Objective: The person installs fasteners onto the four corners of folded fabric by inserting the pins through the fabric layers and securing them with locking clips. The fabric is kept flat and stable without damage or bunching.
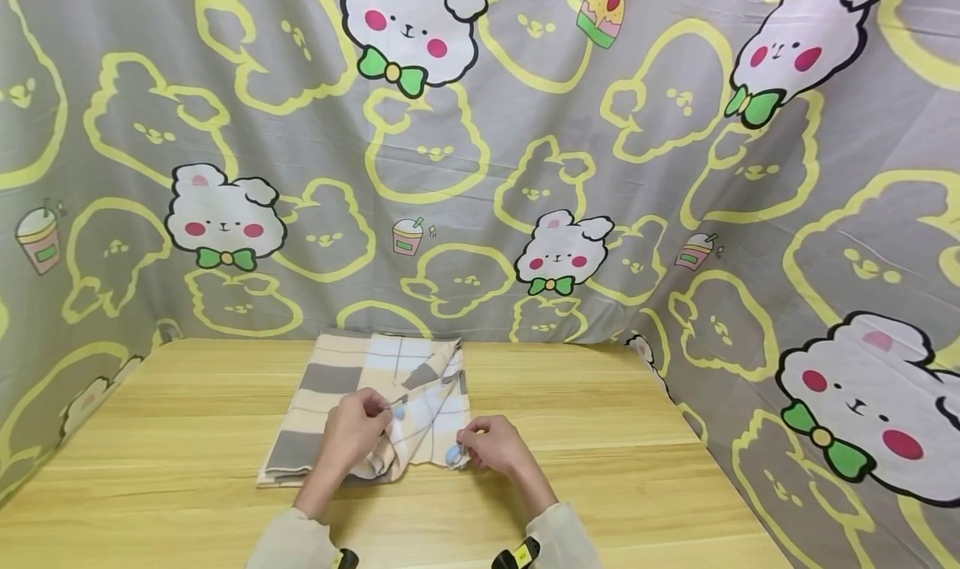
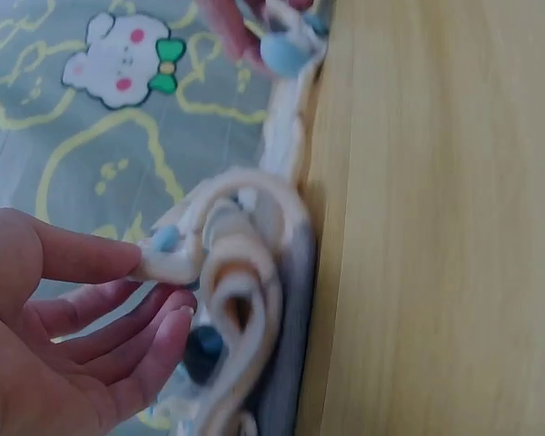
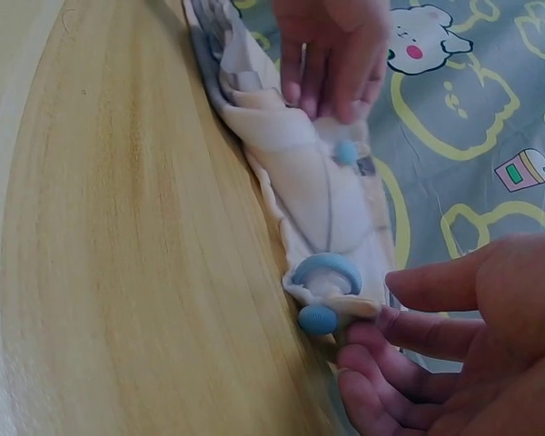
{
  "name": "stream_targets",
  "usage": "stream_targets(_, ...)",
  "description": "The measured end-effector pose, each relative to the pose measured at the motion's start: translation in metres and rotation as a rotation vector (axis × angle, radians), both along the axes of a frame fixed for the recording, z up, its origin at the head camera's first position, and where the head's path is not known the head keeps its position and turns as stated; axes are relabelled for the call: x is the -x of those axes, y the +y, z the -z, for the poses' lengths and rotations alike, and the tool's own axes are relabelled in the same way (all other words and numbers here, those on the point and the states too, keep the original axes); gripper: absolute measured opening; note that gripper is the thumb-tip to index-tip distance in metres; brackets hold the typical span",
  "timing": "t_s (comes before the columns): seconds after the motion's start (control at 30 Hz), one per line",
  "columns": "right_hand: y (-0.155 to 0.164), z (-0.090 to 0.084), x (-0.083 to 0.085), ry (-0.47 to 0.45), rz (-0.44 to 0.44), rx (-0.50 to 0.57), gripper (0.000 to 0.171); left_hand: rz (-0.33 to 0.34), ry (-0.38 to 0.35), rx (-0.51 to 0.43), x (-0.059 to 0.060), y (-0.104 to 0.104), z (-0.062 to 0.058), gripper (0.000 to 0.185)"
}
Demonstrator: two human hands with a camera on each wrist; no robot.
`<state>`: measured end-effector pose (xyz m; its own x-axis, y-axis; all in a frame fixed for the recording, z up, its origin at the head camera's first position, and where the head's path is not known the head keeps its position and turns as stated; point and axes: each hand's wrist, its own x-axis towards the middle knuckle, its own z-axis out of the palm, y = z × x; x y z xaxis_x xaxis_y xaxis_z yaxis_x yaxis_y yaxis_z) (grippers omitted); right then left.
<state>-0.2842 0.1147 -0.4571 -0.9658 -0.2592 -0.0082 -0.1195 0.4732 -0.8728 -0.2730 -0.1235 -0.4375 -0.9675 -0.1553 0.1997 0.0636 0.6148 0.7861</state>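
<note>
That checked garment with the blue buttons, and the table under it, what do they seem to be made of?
Garment: soft woven cloth, matte; it bunches and folds. Blue buttons: probably plastic, smooth with a slight sheen. Table: pale wood or wood-look laminate, showing grain lines.

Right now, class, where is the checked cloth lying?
In the head view the checked cloth lies on the wooden table, left of centre near the patterned backdrop, with the left hand and right hand pinching its near edge.

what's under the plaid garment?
The wooden table lies under the plaid garment, bare around it. Anything beneath the fabric is covered; both hands pinch its buttoned edge.
</note>
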Motion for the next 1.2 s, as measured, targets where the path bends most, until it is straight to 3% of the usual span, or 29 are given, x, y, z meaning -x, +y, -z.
stream_targets(0.27, 0.0, 0.0, 0.0, -0.001, 0.006, 0.012, 0.018, 0.092, -0.003, -0.145, -0.005, 0.02, -0.005, 0.005)
stream_targets(0.43, 0.0, 0.0, -0.001, 0.001, 0.006, 0.018, 0.019, 0.155, -0.065, -0.243, -0.011, 0.031, -0.005, 0.006)
stream_targets(0.67, -0.001, -0.002, 0.0, -0.009, 0.028, 0.061, 0.022, 0.203, -0.079, -0.238, -0.015, 0.046, -0.004, 0.008)
stream_targets(0.97, -0.004, -0.007, 0.004, -0.012, 0.079, 0.16, 0.031, 0.191, 0.05, -0.175, -0.016, 0.056, 0.001, 0.006)
stream_targets(1.2, -0.007, -0.01, 0.003, -0.065, 0.077, 0.2, 0.037, 0.232, 0.06, -0.139, -0.018, 0.062, 0.004, 0.006)
